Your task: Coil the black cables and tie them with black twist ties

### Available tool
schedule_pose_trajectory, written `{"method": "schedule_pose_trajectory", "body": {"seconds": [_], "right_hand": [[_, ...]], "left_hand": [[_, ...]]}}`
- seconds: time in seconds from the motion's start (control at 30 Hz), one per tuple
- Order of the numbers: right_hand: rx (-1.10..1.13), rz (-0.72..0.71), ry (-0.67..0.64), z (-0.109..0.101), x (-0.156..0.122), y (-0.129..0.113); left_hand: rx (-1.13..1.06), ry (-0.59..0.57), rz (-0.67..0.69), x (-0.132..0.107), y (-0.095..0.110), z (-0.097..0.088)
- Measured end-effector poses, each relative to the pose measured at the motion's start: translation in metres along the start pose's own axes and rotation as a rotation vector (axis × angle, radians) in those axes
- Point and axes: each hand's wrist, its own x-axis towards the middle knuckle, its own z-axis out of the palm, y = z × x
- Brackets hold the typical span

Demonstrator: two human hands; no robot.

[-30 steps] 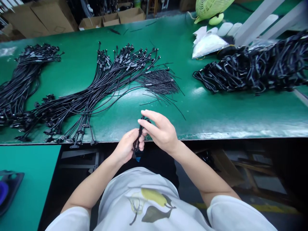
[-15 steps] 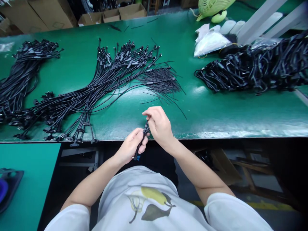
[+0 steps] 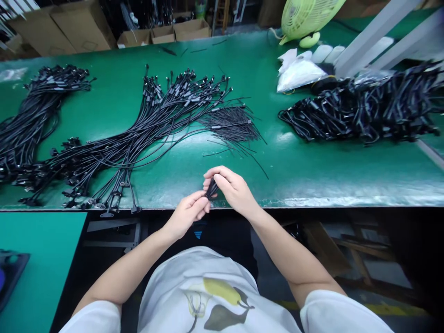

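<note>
A short bundle of folded black cable (image 3: 212, 188) is held between my hands, just over the table's front edge. My left hand (image 3: 190, 210) is closed, pinching the bundle's lower end with thumb and fingers. Around its upper part my right hand (image 3: 231, 188) is closed, fingers curled and thumb on top. My fingers hide much of the bundle. Beyond my hands lies a pile of thin black ties (image 3: 232, 124), with a single cable across it. To their left a large heap of loose black cables (image 3: 152, 120) spreads over the green table (image 3: 249, 162).
Coiled black cables (image 3: 360, 111) are piled at the right. Near the back stand a green fan (image 3: 307, 18) and a white plastic bag (image 3: 300, 74). Another cable bunch (image 3: 38, 106) lies far left. Cardboard boxes (image 3: 83, 27) stand behind the table.
My right hand has wrapped further around the bundle's upper part. My left hand has shifted to its lower end, and the bundle has turned. The whole view has tilted slightly.
</note>
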Motion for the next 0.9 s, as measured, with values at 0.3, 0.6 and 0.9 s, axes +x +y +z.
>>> {"method": "schedule_pose_trajectory", "body": {"seconds": [0.3, 0.6, 0.9], "right_hand": [[0.544, -0.026, 0.156, 0.006, -0.005, 0.008], [0.133, 0.192, 0.256, -0.091, -0.008, 0.009], [-1.31, 0.264, 0.942, -0.35, 0.061, 0.021]], "left_hand": [[-0.039, 0.085, -0.07, 0.009, -0.011, 0.012], [0.577, -0.06, 0.156, 0.033, 0.01, -0.002], [0.866, 0.001, 0.253, 0.037, -0.001, -0.02]]}}
